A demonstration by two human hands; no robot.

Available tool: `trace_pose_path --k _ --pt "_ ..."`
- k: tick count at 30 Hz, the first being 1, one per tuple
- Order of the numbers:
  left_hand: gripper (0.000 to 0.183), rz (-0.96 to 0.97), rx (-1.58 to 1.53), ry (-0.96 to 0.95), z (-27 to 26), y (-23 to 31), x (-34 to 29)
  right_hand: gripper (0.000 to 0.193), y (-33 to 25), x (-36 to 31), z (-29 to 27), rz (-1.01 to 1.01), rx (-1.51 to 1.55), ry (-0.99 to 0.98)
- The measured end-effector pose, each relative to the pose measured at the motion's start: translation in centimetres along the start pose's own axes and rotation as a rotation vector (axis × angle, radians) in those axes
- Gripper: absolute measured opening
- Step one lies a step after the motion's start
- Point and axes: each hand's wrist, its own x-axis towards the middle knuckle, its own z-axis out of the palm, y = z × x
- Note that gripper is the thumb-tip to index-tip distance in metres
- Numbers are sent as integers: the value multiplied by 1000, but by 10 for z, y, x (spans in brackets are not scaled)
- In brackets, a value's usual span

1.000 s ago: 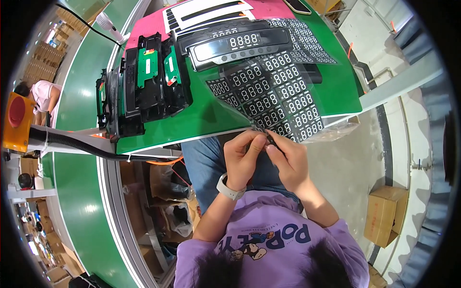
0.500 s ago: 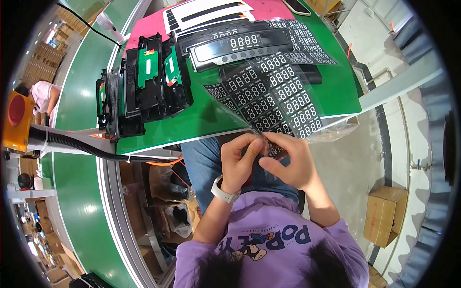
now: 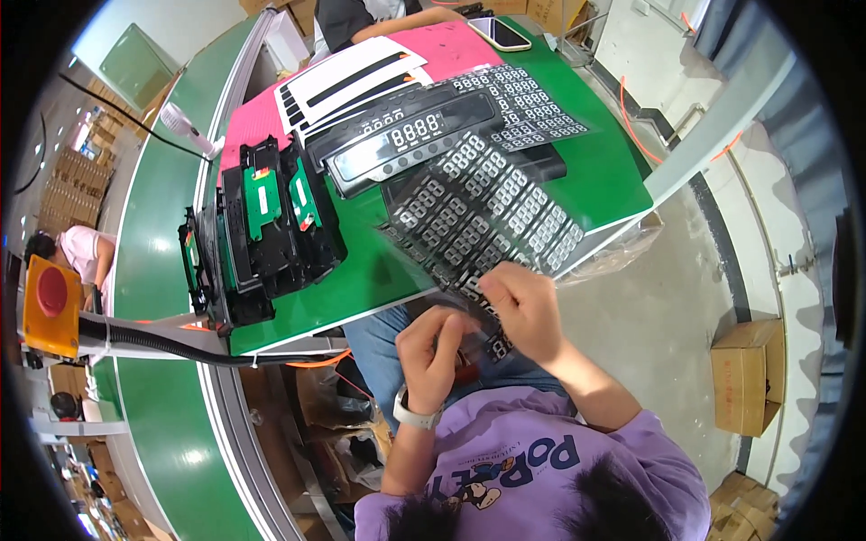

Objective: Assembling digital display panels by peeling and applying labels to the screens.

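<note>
A flexible sheet of black stickers printed with white digit segments (image 3: pixel 492 203) slopes from the green table's near edge toward my lap. My right hand (image 3: pixel 523 311) is closed on its lower edge, thumb on top. To its left, my left hand (image 3: pixel 427 356) is closed with fingertips pinched beside the sheet's lower corner. Shiny clear film shows by those fingertips, but blur hides what they hold. Behind the sheet lies a long black display panel (image 3: pixel 415 135) with lit-looking digits and round buttons. Another digit sheet (image 3: pixel 523 104) lies to its right.
Black housings with green circuit boards (image 3: pixel 263 203) stand at the table's left. White sheets with black strips (image 3: pixel 352 81) lie on a pink mat (image 3: pixel 451 45), near a phone (image 3: pixel 499 34). Another person's arm (image 3: pixel 406 24) rests at the far edge. An orange box with a red button (image 3: pixel 51 302) is at left.
My right hand has moved up and left, closing over the sheet's edge. My left hand has dropped lower, apart from it. The sheet has tilted, and another person's arm has come into view.
</note>
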Motion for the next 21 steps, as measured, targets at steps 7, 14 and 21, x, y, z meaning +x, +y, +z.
trace_pose_path --k 7,14,21 --pt "17 -176 180 243 -18 -8 11 31 29 20 -65 258 235 550" --pt "12 120 135 144 31 -6 73 35 17 -5 -112 64 291 678" --pt "20 -4 -5 20 101 -10 139 31 16 -27 -128 -81 81 710"
